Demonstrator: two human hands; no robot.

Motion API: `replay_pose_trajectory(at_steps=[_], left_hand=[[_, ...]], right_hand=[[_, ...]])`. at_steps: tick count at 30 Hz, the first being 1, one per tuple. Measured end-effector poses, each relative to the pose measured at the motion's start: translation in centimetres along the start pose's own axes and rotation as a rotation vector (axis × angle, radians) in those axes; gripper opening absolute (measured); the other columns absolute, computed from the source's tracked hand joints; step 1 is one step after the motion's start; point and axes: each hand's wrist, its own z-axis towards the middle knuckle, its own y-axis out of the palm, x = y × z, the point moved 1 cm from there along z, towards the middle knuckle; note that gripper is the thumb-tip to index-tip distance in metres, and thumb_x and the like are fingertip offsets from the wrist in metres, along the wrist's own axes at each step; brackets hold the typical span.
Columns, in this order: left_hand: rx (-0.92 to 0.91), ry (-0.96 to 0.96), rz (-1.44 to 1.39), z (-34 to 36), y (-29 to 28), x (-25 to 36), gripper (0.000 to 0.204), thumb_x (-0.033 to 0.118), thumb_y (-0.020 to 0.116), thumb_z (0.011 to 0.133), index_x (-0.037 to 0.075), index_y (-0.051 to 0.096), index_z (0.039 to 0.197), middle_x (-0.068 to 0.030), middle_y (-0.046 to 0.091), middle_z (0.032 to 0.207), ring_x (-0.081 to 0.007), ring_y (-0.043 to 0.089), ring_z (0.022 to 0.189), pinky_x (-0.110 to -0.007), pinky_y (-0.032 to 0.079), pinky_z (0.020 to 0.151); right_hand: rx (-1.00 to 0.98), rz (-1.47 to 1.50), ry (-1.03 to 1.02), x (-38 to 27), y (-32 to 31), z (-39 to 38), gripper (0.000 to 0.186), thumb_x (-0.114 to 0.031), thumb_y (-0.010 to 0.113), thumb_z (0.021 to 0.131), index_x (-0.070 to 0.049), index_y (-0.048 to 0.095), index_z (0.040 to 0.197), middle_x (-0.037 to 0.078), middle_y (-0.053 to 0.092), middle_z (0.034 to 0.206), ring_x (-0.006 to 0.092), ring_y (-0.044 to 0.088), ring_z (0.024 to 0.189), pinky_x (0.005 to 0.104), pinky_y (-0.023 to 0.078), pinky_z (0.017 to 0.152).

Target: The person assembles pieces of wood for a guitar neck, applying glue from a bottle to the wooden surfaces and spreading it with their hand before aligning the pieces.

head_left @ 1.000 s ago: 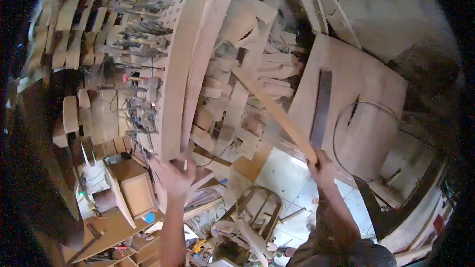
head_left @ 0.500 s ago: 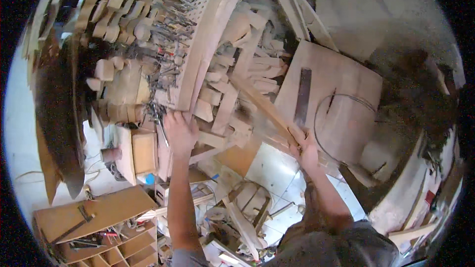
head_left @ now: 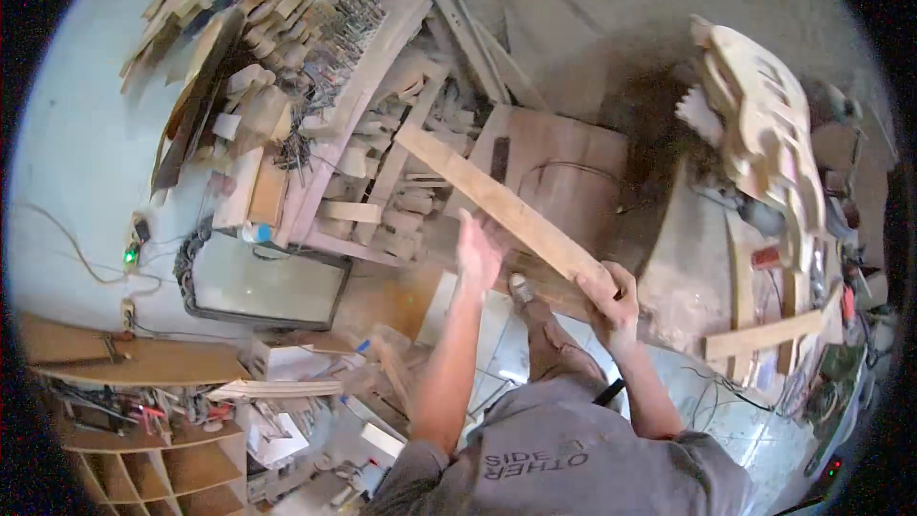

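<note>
One wide panel (head_left: 578,139), one long plank (head_left: 511,216), two hands set well apart.
The plank slanted across the panel's near left corner, its far end over uncounted wood pieces (head_left: 411,203). The right hand (head_left: 611,296) was clamped on its near end; the left hand (head_left: 480,256) spread open near its middle. One dark strip (head_left: 500,158) lay by the panel's left edge.

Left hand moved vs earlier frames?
Yes. It was at the lower end of the tool rack's wooden edge; now the left hand is off it, rightward, nearer the long plank in the right hand.
</note>
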Motion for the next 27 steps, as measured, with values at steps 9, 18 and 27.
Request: replay_pose_trajectory(at_steps=[9, 18, 27], left_hand=[[-0.108, 0.208, -0.239, -12.1, 10.7, -5.7, 0.056, 0.054, 0.042, 0.102, 0.003, 0.054, 0.121, -0.0141, 0.063, 0.109, -0.0301, 0.063, 0.098, -0.045, 0.053, 0.089], [-0.225, 0.130, -0.248, -20.3, 16.7, -11.4, 0.058, 0.057, 0.038, 0.102, 0.005, 0.060, 0.114, -0.0055, 0.061, 0.078, -0.0213, 0.062, 0.071, -0.037, 0.052, 0.064], [-0.410, 0.080, -0.255, -24.2, 25.4, -21.6, 0.043, 0.040, 0.040, 0.105, 0.005, 0.060, 0.119, -0.0015, 0.054, 0.075, -0.0150, 0.053, 0.061, -0.029, 0.049, 0.055]], right_hand=[[0.088, 0.478, 0.432, -9.8, -12.6, -12.6, 0.068, -0.028, 0.074, 0.085, -0.002, 0.050, 0.143, 0.021, 0.059, 0.127, 0.0238, 0.059, 0.113, 0.0360, 0.048, 0.096], [-0.405, 1.042, 0.712, -11.3, -21.6, -17.8, 0.075, -0.033, 0.070, 0.090, 0.003, 0.040, 0.147, 0.014, 0.061, 0.126, 0.0204, 0.058, 0.115, 0.0349, 0.052, 0.091], [-0.370, 1.166, 0.519, -10.9, -34.2, -23.1, 0.074, -0.044, 0.048, 0.102, 0.003, 0.024, 0.154, 0.011, 0.052, 0.141, 0.0162, 0.054, 0.120, 0.0319, 0.049, 0.096]])
